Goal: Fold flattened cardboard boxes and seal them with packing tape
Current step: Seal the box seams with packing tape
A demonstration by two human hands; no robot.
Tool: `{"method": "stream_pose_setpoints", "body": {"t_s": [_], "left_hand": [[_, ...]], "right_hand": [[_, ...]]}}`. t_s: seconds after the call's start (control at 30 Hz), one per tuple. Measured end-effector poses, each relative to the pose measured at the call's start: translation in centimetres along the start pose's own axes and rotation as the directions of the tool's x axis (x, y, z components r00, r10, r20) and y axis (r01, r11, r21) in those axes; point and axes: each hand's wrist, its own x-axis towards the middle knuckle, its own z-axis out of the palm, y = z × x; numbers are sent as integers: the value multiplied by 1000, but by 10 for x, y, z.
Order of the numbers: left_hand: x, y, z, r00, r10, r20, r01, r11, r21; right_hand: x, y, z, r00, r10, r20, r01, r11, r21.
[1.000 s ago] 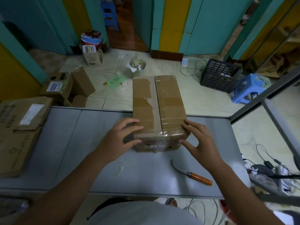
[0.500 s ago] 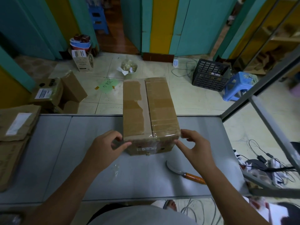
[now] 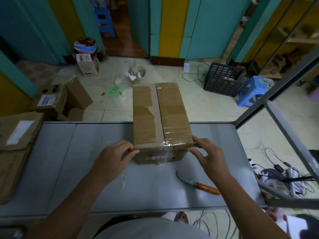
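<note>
Sitting between both hands, taped box [image 3: 162,121]

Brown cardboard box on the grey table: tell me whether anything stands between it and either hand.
Nothing visible does. The left hand and right hand already touch the brown cardboard box at its near corners.

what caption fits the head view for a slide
Both hands, left and right, pinch the near corners of a taped cardboard box on a grey table, knife beside it.
</note>
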Motion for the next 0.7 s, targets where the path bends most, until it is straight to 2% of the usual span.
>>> {"method": "stream_pose_setpoints", "body": {"t_s": [0.1, 0.3, 0.47, 0.7], "left_hand": [[-1, -5, -1, 1000, -3, -13, 3, 1000, -10], [-5, -12, -5, 999, -29, -14, 29, 999, -23], [-3, -12, -4, 999, -38, -24, 37, 999, -24], [-4, -12, -2, 1000, -10, -17, 10, 1000, -7]], "right_hand": [[-4, 6, 1, 1000, -23, -8, 23, 1000, 4], [-3, -3, 0, 999, 32, -29, -33, 999, -12], [2, -4, -6, 976, 71, 204, -69, 997, -19], [4, -21, -5, 984, 171, -52, -173, 985, -25]]}}
